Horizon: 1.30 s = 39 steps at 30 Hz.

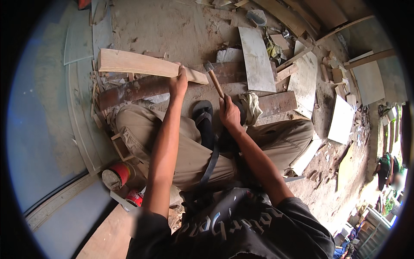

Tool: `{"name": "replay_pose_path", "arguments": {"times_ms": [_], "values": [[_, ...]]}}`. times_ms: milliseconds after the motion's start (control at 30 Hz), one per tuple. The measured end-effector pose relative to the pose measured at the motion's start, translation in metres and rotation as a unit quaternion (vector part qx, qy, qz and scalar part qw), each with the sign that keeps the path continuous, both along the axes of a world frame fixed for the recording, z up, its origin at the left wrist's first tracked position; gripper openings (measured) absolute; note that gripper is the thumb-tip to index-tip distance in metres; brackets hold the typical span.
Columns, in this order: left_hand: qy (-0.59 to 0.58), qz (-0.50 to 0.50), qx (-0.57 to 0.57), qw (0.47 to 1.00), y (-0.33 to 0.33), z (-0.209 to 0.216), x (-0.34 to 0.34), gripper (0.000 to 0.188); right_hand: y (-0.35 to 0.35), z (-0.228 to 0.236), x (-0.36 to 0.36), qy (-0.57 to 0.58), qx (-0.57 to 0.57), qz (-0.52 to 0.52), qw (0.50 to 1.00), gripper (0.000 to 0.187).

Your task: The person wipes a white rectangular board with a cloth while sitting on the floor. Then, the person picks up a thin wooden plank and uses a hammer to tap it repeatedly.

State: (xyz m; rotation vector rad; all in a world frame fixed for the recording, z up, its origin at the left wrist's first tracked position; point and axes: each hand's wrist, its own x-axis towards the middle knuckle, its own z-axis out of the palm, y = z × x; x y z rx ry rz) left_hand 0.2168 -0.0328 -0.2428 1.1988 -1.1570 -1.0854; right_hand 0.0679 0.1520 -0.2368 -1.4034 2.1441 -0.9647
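My left hand (178,83) is closed round a pale wooden board (133,63) near its right end. The board lies across a long reddish-brown plank (125,93), its wider end out to the left. In my right hand (230,114) is a hammer (216,85), gripped by its wooden handle. Its dark metal head points away from me, close to the board's right end; whether they touch I cannot tell.
Beyond the plank's right part lies a whitish panel (258,60). Wood scraps (334,71) and sheets litter the ground to the right. A crumpled pale cloth (251,108) is beside my right hand. Red cans (117,175) stand at my left, near a glass-like sheet (47,103).
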Motion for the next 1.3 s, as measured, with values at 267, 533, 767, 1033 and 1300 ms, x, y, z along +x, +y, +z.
{"name": "replay_pose_path", "arguments": {"times_ms": [267,533,767,1033,1300], "values": [[-0.018,-0.002,-0.009,1.000,-0.001,0.000,0.002,0.023,0.009,-0.011,-0.006,0.017,0.065,0.010,0.998,0.032],[-0.017,-0.005,-0.001,1.000,-0.008,-0.015,0.007,0.030,-0.006,-0.013,-0.008,0.025,0.172,0.016,0.985,0.030],[-0.034,-0.024,-0.038,0.998,-0.002,-0.005,0.001,0.030,0.001,-0.010,-0.001,0.023,0.070,0.039,0.997,0.029],[-0.001,-0.018,0.036,0.999,0.003,0.002,-0.001,0.029,0.006,0.001,-0.004,0.000,0.053,0.007,0.999,0.025],[0.018,-0.026,0.037,0.999,-0.001,0.002,0.003,0.026,0.003,-0.013,0.000,0.041,0.057,0.040,0.997,0.023]]}}
